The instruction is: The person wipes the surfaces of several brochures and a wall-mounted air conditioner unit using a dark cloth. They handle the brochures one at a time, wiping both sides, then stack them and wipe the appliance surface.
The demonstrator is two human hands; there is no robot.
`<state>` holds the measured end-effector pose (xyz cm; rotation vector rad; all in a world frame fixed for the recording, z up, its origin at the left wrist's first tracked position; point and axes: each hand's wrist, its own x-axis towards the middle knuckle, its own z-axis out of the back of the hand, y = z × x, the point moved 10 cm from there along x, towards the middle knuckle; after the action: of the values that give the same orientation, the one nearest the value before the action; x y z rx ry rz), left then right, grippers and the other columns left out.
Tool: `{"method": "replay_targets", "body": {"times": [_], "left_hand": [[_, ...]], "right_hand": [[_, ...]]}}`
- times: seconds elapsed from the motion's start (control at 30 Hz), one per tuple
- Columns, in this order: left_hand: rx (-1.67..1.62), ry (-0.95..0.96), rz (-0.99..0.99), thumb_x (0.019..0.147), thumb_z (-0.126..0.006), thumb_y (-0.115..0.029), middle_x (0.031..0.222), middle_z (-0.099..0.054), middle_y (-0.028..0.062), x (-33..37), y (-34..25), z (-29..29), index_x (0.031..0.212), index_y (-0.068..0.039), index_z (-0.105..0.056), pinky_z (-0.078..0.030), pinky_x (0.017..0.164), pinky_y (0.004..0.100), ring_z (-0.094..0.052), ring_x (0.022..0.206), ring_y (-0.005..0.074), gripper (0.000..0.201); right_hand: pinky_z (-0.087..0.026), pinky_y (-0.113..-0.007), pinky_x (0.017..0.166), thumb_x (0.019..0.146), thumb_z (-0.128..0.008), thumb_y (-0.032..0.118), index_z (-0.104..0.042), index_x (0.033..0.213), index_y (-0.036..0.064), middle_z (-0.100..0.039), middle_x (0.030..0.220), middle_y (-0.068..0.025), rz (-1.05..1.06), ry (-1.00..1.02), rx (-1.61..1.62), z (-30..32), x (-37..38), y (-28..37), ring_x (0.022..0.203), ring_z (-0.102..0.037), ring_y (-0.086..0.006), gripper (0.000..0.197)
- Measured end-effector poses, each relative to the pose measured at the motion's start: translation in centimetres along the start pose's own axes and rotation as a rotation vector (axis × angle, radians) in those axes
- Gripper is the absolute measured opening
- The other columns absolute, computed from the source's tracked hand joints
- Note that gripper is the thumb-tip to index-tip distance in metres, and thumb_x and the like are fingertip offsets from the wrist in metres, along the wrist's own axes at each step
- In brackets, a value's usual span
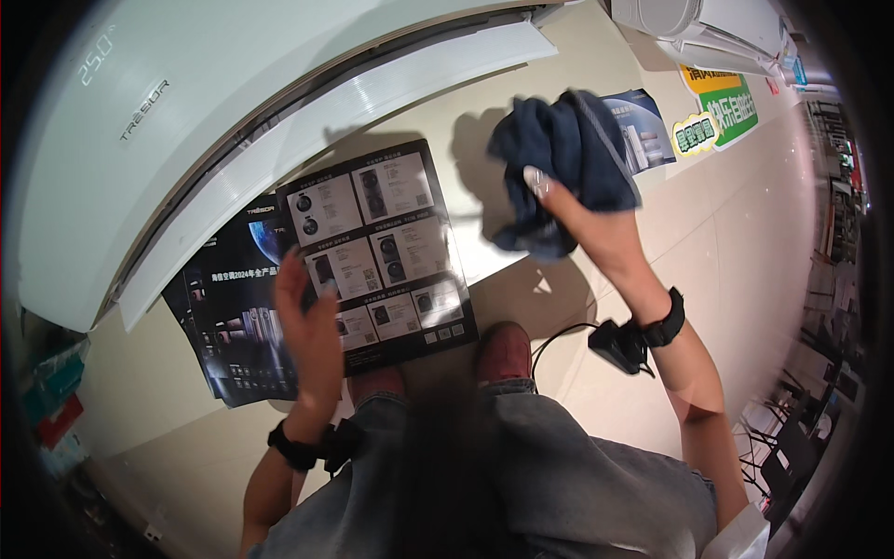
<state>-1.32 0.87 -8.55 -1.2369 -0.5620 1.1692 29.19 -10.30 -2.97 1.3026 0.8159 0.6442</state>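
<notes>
A crumpled dark blue cloth [568, 158] is gripped in my right hand [587, 214], above the pale tabletop at the right. My left hand [310, 326], a little blurred, is over the printed sheets with its thumb and fingers apart and nothing between them. Beneath and beside it is a black product sheet [405, 200] with white picture panels. That sheet overlaps a dark brochure [228, 307] on the left. Whether my left fingers touch the paper I cannot tell.
A white wall-type air conditioner [214, 84] with its long flap [372, 112] lowered borders the tabletop at the far left. Another white unit [698, 23] is at the far right. Near the cloth lie a blue leaflet [643, 130] and green and yellow signs [726, 112]. A black cable [559, 335] hangs at my right wrist.
</notes>
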Motion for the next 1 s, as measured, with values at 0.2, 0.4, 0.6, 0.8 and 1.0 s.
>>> {"method": "replay_targets", "body": {"times": [0.2, 0.4, 0.6, 0.8, 1.0], "left_hand": [[-0.153, -0.106, 0.326, 0.095, -0.051, -0.016, 0.140, -0.040, 0.0104, 2.1, 5.6, 3.6, 0.147, -0.017, -0.033, -0.032, 0.105, 0.0380, -0.043, 0.126, 0.0201, 0.054], [-0.240, 0.021, 0.487, 0.096, -0.055, -0.020, 0.122, -0.056, 0.0076, 3.3, 8.9, 3.4, 0.144, -0.012, -0.040, -0.045, 0.092, 0.0361, -0.056, 0.107, 0.0168, 0.051], [-0.258, 0.222, 0.575, 0.094, -0.059, -0.023, 0.090, -0.055, 0.0007, 2.6, 8.3, -1.0, 0.139, -0.002, -0.042, -0.047, 0.066, 0.0241, -0.054, 0.075, 0.0082, 0.052], [-0.349, 0.551, 0.476, 0.093, -0.061, -0.026, 0.083, -0.051, -0.0038, 1.0, 5.1, -4.4, 0.123, -0.005, -0.051, -0.039, 0.058, 0.0199, -0.048, 0.072, 0.0033, 0.039], [-0.217, 1.035, 0.260, 0.093, -0.059, -0.035, 0.096, -0.057, 0.0022, -4.2, -1.4, -9.6, 0.116, -0.007, -0.057, -0.046, 0.073, 0.0226, -0.055, 0.085, 0.0087, 0.037]], "right_hand": [[-0.035, -0.045, 0.109, 0.080, -0.075, 0.026, -0.039, 0.143, 0.0030, -0.040, 0.141, -0.0282, 0.186, -0.049, -0.989, -0.2, -0.2, -1.8, 0.132, -0.040, -0.0423, 0.076], [-0.031, -0.053, 0.110, 0.084, -0.069, 0.022, -0.042, 0.137, -0.0041, -0.037, 0.140, -0.0332, 0.351, 0.275, -1.094, -8.3, -4.8, -4.0, 0.132, -0.035, -0.0490, 0.065], [-0.029, -0.050, 0.113, 0.086, -0.070, 0.027, -0.040, 0.140, -0.0037, -0.028, 0.147, -0.0341, 0.126, 0.400, -0.727, -9.3, -5.9, -8.1, 0.139, -0.026, -0.0503, 0.069], [-0.020, -0.049, 0.117, 0.090, -0.067, 0.037, -0.028, 0.147, -0.0063, -0.020, 0.149, -0.0381, 0.009, 0.485, -0.612, -10.7, -7.2, -7.7, 0.143, -0.016, -0.0485, 0.082], [-0.033, -0.044, 0.112, 0.093, -0.062, 0.040, -0.012, 0.152, -0.0049, -0.030, 0.150, -0.0289, -0.326, 0.725, -0.127, -13.4, -8.4, -3.9, 0.139, -0.036, -0.0318, 0.089]]}}
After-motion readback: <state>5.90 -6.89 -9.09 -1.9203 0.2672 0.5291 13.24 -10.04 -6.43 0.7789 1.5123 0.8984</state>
